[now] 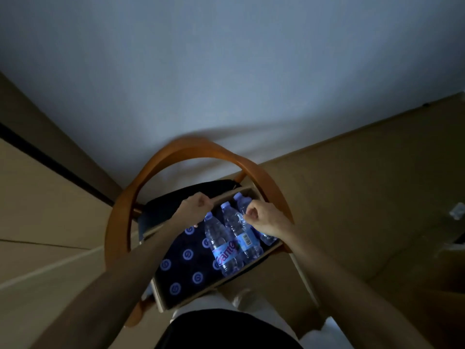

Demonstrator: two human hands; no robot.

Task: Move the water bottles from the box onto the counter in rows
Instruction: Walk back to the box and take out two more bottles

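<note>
Water bottles (227, 244): three left in box (173, 302); counter unseen. Left hand (193, 207) & right hand (261, 215) curled, apparently empty.

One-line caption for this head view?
Both hands, left and right, reach over three water bottles lying in a box on a wooden chair.

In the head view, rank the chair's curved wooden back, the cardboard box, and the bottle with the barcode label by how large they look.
1. Curved wooden back
2. Cardboard box, not far behind
3. Bottle with the barcode label, clearly smallest
</note>
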